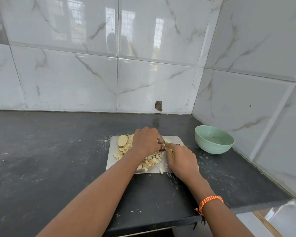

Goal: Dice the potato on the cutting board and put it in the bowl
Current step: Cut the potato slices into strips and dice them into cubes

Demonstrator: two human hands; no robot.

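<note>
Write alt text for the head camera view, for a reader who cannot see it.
A person's left hand steadies potato while the right hand grips a yellow-handled knife over a cutting board covered in diced potato. An uncut potato slice lies at the board's far left corner. A green bowl stands to the right on the dark counter.

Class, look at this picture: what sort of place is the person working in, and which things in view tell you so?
Most likely a home kitchen. A dark stone countertop meets glossy marble-pattern wall tiles in a corner, and on it lie a cutting board heaped with diced potato and a green bowl.
</note>
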